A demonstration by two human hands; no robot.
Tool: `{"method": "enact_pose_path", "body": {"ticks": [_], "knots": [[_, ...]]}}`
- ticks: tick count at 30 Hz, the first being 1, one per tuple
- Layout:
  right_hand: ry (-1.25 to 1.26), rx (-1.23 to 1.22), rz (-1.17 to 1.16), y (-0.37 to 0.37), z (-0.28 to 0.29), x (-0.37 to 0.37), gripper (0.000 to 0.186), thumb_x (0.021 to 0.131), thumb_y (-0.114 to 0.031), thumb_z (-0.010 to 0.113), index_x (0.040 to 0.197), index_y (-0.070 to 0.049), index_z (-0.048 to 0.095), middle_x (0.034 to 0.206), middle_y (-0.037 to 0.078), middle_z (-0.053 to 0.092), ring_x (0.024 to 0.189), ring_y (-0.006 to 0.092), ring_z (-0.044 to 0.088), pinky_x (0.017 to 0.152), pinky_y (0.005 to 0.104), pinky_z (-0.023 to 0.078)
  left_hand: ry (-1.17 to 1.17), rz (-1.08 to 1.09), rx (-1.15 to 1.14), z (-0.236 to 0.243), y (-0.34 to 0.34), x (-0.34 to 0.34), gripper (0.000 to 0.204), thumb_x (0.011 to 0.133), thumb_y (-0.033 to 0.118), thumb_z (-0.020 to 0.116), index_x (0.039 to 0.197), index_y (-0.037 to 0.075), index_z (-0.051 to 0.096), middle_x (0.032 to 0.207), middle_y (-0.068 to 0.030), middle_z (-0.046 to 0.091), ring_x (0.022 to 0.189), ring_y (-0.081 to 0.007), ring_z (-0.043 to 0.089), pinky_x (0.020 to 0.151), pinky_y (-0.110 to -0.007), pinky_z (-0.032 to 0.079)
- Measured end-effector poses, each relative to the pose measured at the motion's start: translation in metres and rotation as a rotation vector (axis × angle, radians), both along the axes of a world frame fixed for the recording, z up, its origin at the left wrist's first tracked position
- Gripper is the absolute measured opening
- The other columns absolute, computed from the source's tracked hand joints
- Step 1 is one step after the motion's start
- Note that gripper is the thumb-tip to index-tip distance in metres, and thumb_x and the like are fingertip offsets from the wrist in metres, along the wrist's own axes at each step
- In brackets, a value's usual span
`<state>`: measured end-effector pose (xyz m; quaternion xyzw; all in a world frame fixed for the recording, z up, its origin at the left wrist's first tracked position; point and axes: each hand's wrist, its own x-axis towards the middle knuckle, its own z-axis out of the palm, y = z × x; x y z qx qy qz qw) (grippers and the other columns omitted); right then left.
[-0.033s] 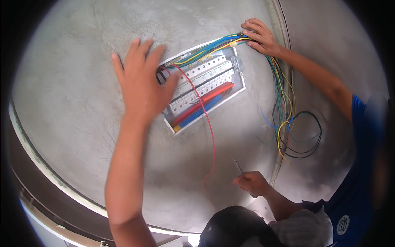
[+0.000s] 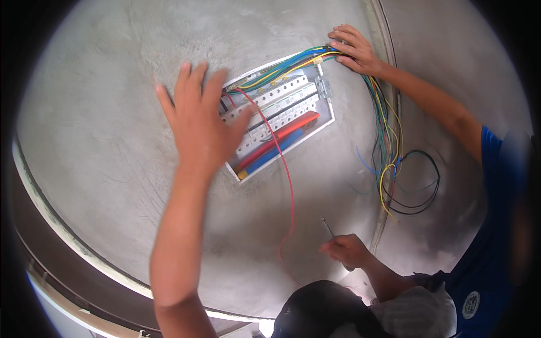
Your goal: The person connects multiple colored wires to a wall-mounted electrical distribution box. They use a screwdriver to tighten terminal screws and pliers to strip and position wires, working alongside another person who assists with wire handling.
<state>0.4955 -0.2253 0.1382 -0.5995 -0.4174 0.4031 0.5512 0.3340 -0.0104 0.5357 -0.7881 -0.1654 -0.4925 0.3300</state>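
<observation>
My left hand (image 2: 197, 127) is open, fingers spread, in front of the left end of a breaker box (image 2: 333, 115) in the wall. It looks slightly blurred; whether it touches the box I cannot tell. At the upper right corner my right hand (image 2: 360, 55) is closed round a wire bundle (image 2: 296, 63) of green, blue, yellow and other colours. Its loose ends hang below that hand. Inside the box are rows of white circuit breakers (image 2: 290, 106). A single red wire (image 2: 288, 174) comes out of the top and droops down across them.
A co-worker's hand (image 2: 346, 250) below the box holds a screwdriver (image 2: 327, 226); their dark-topped head (image 2: 318, 310) is at the lower edge. Long red and blue pieces (image 2: 276, 152) lie in the box's bottom. A coiled black wire (image 2: 437, 180) hangs at the right.
My left hand has shifted a little downward and to the right, still spread. My right hand stays on the wire bundle.
</observation>
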Motion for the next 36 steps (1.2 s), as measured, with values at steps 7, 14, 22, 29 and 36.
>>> {"method": "enact_pose_path", "body": {"ticks": [7,14,22,29,36], "knots": [[0.042,0.039,-0.023,-0.024,0.012,-0.018,0.041,0.118,-0.040,0.077,0.110,-0.001,0.087,0.079,0.000,0.072,0.067,0.0073,0.062,0.060,0.0304,0.050,-0.130,0.029,0.011,-0.029,0.000,0.023,0.103,0.082,0.048,0.103,0.170,0.014,0.060,0.187,-0.0282,0.034,0.180,-0.0493,0.016,0.138,-0.080,-0.001],[0.033,0.234,0.032,-0.020,0.049,-0.022,0.036,0.117,-0.035,0.079,0.110,-0.001,0.087,0.081,0.000,0.074,0.072,0.0072,0.065,0.066,0.0296,0.052,-0.131,0.035,-0.053,-0.024,-0.003,0.020,0.093,0.083,0.037,0.100,0.166,0.013,0.064,0.189,-0.0293,0.032,0.180,-0.0488,0.018,0.140,-0.077,0.002],[0.119,0.307,0.103,-0.008,0.050,-0.023,0.035,0.118,-0.034,0.078,0.114,-0.001,0.088,0.084,0.000,0.075,0.077,0.0081,0.067,0.070,0.0306,0.054,-0.195,0.059,-0.039,-0.047,-0.002,0.014,0.097,0.086,0.036,0.098,0.170,0.006,0.059,0.187,-0.0342,0.033,0.178,-0.0556,0.020,0.140,-0.077,0.007],[0.146,0.147,0.158,0.015,0.011,-0.021,0.039,0.118,-0.039,0.076,0.110,-0.002,0.087,0.083,0.000,0.073,0.075,0.0083,0.065,0.070,0.0311,0.053,-0.155,0.094,-0.133,-0.080,-0.009,0.003,0.109,0.087,0.035,0.097,0.179,0.005,0.047,0.194,-0.0301,0.021,0.182,-0.0518,0.009,0.140,-0.076,0.000],[0.126,0.097,0.204,0.028,-0.007,-0.023,0.040,0.118,-0.040,0.076,0.110,-0.002,0.087,0.083,0.000,0.073,0.075,0.0083,0.065,0.070,0.0312,0.053,-0.087,0.089,-0.226,-0.117,-0.013,-0.011,0.115,0.085,0.033,0.095,0.182,0.004,0.041,0.196,-0.0307,0.013,0.182,-0.0534,0.002,0.138,-0.078,-0.006]]}}
